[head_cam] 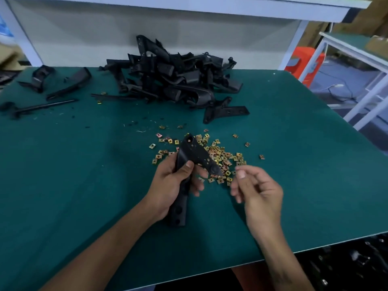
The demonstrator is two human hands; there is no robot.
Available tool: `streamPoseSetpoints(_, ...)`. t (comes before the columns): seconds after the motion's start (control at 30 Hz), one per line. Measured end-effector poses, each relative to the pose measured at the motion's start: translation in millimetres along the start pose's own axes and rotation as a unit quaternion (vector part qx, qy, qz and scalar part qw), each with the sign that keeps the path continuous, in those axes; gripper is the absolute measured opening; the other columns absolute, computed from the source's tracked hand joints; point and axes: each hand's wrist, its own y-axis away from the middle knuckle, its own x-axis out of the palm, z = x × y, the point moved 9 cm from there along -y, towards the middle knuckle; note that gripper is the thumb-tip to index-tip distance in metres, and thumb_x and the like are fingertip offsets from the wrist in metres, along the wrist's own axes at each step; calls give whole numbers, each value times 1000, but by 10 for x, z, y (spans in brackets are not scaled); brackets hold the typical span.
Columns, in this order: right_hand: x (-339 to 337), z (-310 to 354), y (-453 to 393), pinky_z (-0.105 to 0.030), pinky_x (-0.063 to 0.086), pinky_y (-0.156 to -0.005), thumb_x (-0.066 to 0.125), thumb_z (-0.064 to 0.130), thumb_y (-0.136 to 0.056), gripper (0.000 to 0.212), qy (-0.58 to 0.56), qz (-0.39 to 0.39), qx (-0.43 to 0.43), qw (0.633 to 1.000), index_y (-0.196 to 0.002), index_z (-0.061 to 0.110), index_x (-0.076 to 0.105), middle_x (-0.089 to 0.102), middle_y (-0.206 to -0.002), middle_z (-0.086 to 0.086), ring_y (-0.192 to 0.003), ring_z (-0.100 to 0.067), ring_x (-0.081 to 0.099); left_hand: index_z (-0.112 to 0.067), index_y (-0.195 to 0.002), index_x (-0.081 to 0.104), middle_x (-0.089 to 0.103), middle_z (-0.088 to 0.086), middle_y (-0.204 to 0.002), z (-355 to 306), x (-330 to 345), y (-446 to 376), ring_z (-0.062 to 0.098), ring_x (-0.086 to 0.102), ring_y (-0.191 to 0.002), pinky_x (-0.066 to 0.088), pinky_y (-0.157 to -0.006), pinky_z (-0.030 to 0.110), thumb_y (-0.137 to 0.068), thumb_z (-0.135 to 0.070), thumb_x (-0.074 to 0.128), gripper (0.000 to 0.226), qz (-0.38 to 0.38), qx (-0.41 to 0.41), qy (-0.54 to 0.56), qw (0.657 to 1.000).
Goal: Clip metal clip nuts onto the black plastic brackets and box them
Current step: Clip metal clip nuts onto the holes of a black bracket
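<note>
1. Head view: left hand (178, 181) grips a black plastic bracket (190, 158) w/ thumb on top & fingers curled round its middle; bracket is tilted, forked upper end over the clip nuts, long lower end w/ holes pointing back toward the person
2. Right hand (258, 192) is just right of the bracket, not touching it; fingers loosely curled, thumb & forefinger tips close together, blurred, so can't tell if a nut is pinched between them
3. Scattered pile of gold-coloured metal clip nuts (222, 158) lies on the green mat (84, 164), under & to the right of the bracket's upper end; a few strays sit apart at the pile's edges
4. Big heap of black brackets (168, 76) at the back of the mat, centre, against the white back panel (105, 34)
5. One single bracket (225, 111) lies flat just in front-right of the heap
6. More loose black parts (69, 82) at back left of the mat, well apart from the hands
7. Orange object (304, 61) beyond the bench's right rear corner; white frame rack (357, 59) at far right
</note>
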Motion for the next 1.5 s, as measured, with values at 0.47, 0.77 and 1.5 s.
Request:
streamPoseSetpoints(0.47, 1129, 140, -712, -25, 56, -78, 75, 2, -89, 26, -22, 135, 24, 990, -87, 28, 83, 79, -89, -1, -86, -12, 72, -18, -107, 58, 70, 20, -85, -302, -469, -137, 37, 68, -56, 55, -48, 35, -107, -33, 49, 18, -74, 82, -93, 990)
streamPoseSetpoints(0.77, 1176, 16, -699, -33, 56, -84, 83, 12, -72, 13, -124, 127, 78, 981, -82, 20, 82, 75, -84, -9, -86, -25, 66, -8, -97, 47, 59, 3, -71, -355, -468, -137, 22, 44, -40, 39, -40, 28, -109, -29, 45, 24, -96, 96, -159, 978)
streamPoseSetpoints(1.5, 1155, -40, -552, -26, 55, -76, 76, -8, -82, 19, -152, 38, 115, 981, -77, 10, 78, 75, -81, -8, -80, -17, 70, -3, -98, 44, 50, 6, -68, -374, -446, -109, 16, 36, -43, 34, -40, 25, -109, -25, 46, 24, -122, 82, -127, 981)
